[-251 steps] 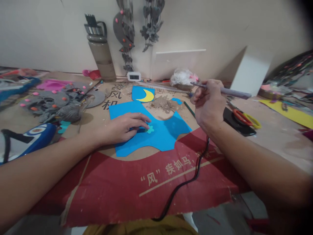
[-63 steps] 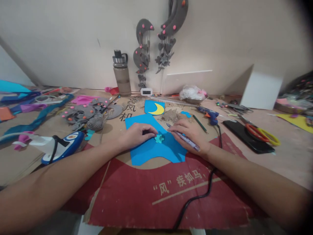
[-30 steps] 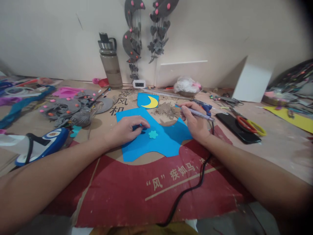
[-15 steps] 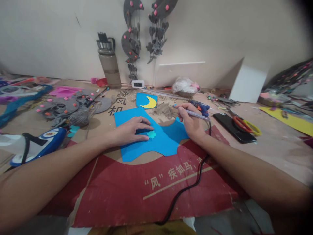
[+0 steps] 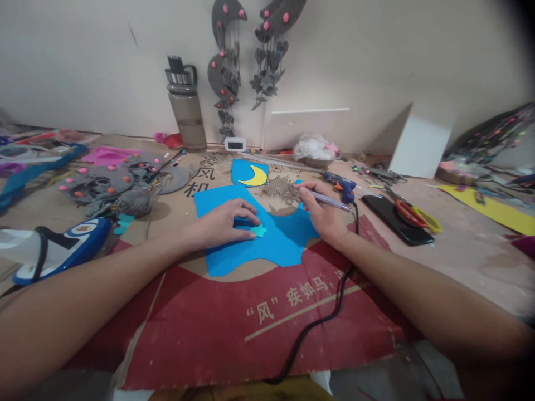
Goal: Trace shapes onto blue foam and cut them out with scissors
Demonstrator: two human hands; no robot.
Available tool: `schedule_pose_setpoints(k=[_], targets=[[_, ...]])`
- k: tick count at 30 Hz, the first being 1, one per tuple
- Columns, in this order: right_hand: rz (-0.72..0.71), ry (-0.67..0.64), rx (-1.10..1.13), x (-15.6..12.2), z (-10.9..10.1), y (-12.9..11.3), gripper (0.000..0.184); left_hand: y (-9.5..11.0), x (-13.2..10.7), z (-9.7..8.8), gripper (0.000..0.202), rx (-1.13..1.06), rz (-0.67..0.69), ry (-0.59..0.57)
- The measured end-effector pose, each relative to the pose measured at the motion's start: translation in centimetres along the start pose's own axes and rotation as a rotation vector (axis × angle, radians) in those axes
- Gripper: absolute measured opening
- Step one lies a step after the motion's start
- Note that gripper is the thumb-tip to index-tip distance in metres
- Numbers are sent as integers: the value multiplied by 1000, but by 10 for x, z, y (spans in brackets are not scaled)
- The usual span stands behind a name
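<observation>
My left hand (image 5: 225,224) lies on a cut blue sheet (image 5: 278,248) with its fingers spread. Its thumb and fingertips rest beside a small turquoise flower-shaped piece (image 5: 261,230) on that sheet. A pen (image 5: 334,202) with a pale purple barrel is gripped in my right hand (image 5: 324,216), near the sheet's right arm. The pen's tip is hard to make out. Beyond the sheet, a yellow crescent (image 5: 257,176) lies on a smaller blue piece (image 5: 240,167).
Behind my right hand lies a blue glue gun (image 5: 345,192) with a black cord (image 5: 324,319). Orange-and-yellow scissors (image 5: 412,214) rest on a black phone (image 5: 393,219). A water bottle (image 5: 188,120) and small clock (image 5: 234,145) stand at the back. Grey felt pieces (image 5: 121,186) are left.
My right hand has shifted slightly left and down, and the pen's rear end sits a little lower. My left hand stays almost in place beside the turquoise flower.
</observation>
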State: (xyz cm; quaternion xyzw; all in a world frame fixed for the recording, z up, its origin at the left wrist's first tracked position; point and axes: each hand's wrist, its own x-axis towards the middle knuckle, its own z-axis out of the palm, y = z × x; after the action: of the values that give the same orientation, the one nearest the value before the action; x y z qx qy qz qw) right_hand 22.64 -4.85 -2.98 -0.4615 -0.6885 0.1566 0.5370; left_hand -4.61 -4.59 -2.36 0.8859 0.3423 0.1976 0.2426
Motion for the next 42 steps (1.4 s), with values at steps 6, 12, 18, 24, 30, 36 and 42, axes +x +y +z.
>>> schedule_pose_setpoints(k=[6, 12, 18, 24, 30, 36, 42], targets=[[66, 79, 176, 6, -4, 2, 22, 5, -2, -5, 21, -47, -11, 50], [104, 231, 319, 25, -17, 3, 24, 6, -6, -4, 20, 81, 83, 106], [86, 340, 368, 36, -26, -4, 32, 7, -11, 0, 20, 198, 235, 107], [80, 417, 429, 42, -30, -10, 46, 8, -11, 0, 21, 229, 311, 67], [134, 340, 315, 47, -37, -8, 48, 9, -13, -2, 21, 212, 262, 59], [178, 171, 366, 40, -33, -8, 34, 11, -15, -4, 23, 172, 194, 88], [90, -20, 235, 30, -36, -8, 18, 9, -14, 0, 23, 258, 314, 32]])
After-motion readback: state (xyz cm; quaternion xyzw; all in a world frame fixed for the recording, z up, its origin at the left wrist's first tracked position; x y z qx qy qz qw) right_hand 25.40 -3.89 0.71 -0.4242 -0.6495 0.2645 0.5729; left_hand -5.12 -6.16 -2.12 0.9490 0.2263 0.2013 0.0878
